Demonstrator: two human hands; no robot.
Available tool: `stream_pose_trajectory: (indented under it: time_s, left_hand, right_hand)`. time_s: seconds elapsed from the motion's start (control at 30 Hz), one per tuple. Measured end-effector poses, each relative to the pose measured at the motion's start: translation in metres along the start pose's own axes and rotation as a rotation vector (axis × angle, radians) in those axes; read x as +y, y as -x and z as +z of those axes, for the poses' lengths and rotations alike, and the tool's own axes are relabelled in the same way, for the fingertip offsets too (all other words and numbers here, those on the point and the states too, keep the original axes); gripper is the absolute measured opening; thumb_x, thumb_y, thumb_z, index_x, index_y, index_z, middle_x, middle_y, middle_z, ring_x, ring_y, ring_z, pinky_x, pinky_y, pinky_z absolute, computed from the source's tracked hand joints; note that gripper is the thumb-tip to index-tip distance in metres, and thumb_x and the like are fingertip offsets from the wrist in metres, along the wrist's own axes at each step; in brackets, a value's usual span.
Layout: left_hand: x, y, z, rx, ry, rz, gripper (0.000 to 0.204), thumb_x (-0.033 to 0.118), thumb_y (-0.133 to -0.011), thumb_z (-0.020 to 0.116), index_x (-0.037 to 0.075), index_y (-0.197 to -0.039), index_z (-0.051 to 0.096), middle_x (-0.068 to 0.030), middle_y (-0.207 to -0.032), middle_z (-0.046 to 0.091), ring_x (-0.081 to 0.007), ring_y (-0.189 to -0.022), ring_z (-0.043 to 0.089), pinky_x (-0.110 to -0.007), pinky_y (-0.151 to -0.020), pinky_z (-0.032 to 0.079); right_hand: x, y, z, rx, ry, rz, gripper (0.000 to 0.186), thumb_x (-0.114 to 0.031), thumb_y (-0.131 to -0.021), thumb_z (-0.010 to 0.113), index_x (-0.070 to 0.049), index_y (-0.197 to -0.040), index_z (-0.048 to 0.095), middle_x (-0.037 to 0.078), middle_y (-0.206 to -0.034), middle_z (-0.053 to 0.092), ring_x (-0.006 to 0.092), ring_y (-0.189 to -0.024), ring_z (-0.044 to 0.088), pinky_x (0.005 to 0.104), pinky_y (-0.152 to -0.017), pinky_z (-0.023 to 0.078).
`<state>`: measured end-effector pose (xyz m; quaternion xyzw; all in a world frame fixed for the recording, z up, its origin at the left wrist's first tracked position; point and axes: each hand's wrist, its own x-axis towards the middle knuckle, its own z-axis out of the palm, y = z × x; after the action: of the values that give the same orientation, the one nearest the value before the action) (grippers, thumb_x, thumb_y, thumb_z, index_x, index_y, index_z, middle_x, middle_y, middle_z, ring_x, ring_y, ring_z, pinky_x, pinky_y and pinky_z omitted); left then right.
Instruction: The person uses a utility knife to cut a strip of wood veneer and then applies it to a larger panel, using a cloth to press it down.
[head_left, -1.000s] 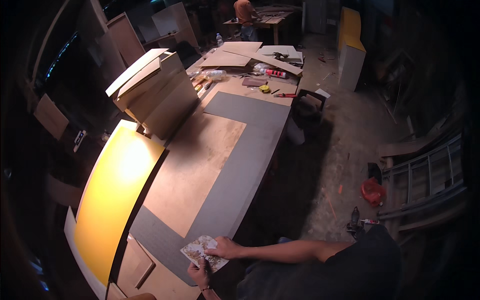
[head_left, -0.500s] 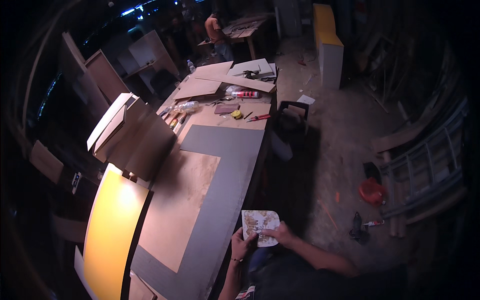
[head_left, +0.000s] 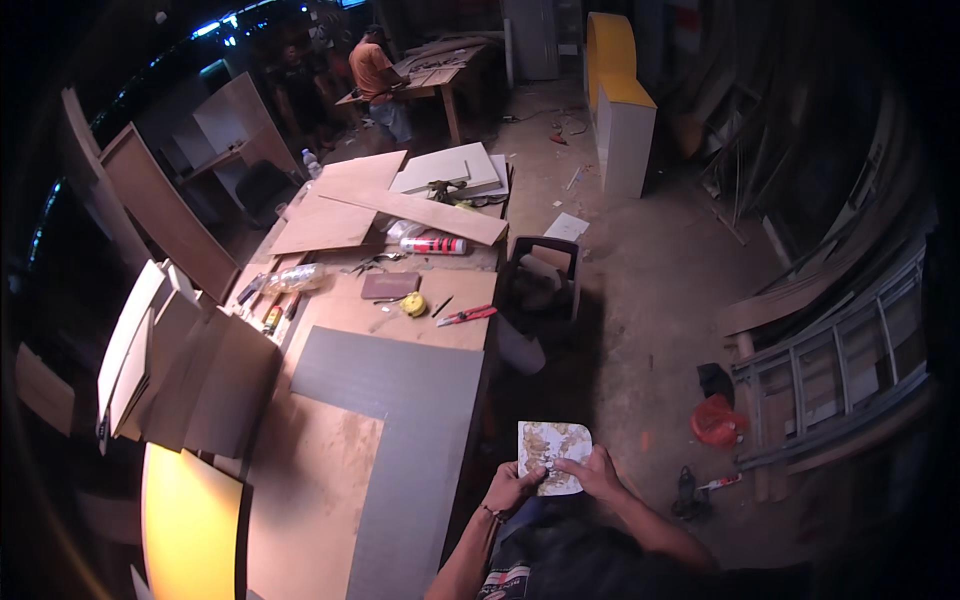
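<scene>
A small white sheet [head_left: 548, 440], squarish with a rounded corner and blotched with brown stains, is held before my body, to the right of the worktable [head_left: 262, 500]. On its left lower edge my left hand [head_left: 512, 488] is closed, thumb across its face. My right hand [head_left: 598, 474] grips the right edge, its thumb also on the face. Both thumbtips come close together near the sheet's lower middle. Whether something small lies between them cannot be made out. A grey L-shaped sheet [head_left: 425, 430] lies on the table beside my hands.
Red-handled pliers [head_left: 468, 315], a yellow tape measure [head_left: 412, 304], a tube [head_left: 434, 245] and wooden boards [head_left: 340, 200] lie on the table. A curved yellow panel [head_left: 190, 525] stands at left. A dark bin [head_left: 575, 265], ladder [head_left: 845, 350] and red bag [head_left: 717, 420] are at right. Another person [head_left: 375, 75] stands far back.
My view has turned, so the table sits lower and further left, with more of its far end showing. Both hands still hold the stained sheet.
</scene>
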<state>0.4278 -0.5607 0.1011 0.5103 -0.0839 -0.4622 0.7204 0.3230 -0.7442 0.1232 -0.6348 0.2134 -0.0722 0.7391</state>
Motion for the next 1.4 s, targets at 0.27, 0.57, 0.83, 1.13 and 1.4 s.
stream_pose_trajectory:
  time_s: [0.27,0.57,0.83,1.13,1.4]
  left_hand:
    - [0.083,-0.168,0.061,-0.266,0.298,-0.286,0.026,0.015,-0.098,0.070,-0.003,-0.117,0.069,-0.0101,-0.109,0.075,-0.0209,-0.095,0.074,-0.041,-0.087,0.062]
    - [0.079,-0.383,0.118,-0.177,0.025,-0.148,0.025,0.010,-0.094,0.074,0.000,-0.117,0.071,-0.0082,-0.106,0.076,-0.0173,-0.094,0.073,-0.034,-0.085,0.060]
    - [0.122,-0.577,0.238,-0.056,-0.112,-0.037,0.032,0.007,-0.089,0.080,-0.003,-0.117,0.069,-0.0075,-0.105,0.076,-0.0113,-0.092,0.070,-0.029,-0.087,0.056]
    - [0.199,-0.792,0.304,0.023,-0.128,0.175,0.020,0.011,-0.093,0.076,-0.001,-0.110,0.073,-0.0027,-0.097,0.076,-0.0079,-0.086,0.068,-0.027,-0.078,0.055]
    - [0.248,-1.054,0.320,-0.071,-0.200,0.143,0.014,0.012,-0.097,0.071,0.000,-0.102,0.076,-0.0032,-0.089,0.076,-0.0073,-0.075,0.066,-0.025,-0.069,0.052]
  right_hand:
    - [-0.094,-0.120,-0.080,0.190,0.089,-0.102,0.032,-0.014,-0.088,0.075,0.006,-0.113,0.071,0.012,-0.100,0.077,0.0163,-0.089,0.072,0.0341,-0.084,0.057]
    - [-0.101,-0.271,-0.217,0.185,-0.282,-0.076,0.035,-0.004,-0.090,0.069,0.002,-0.123,0.065,0.010,-0.110,0.074,0.0181,-0.096,0.070,0.0337,-0.088,0.057]
    - [-0.156,-0.412,-0.408,0.019,-0.360,0.056,0.039,-0.005,-0.091,0.068,0.004,-0.128,0.062,0.011,-0.118,0.072,0.0189,-0.105,0.069,0.0333,-0.093,0.055]
    - [-0.209,-0.579,-0.538,0.145,0.005,-0.005,0.026,-0.004,-0.085,0.076,0.006,-0.108,0.070,0.010,-0.099,0.076,0.0149,-0.090,0.070,0.0323,-0.083,0.056]
    - [-0.251,-0.787,-0.645,0.386,0.336,-0.167,0.028,-0.012,-0.083,0.080,0.007,-0.103,0.073,0.013,-0.091,0.077,0.0165,-0.085,0.073,0.0345,-0.079,0.057]
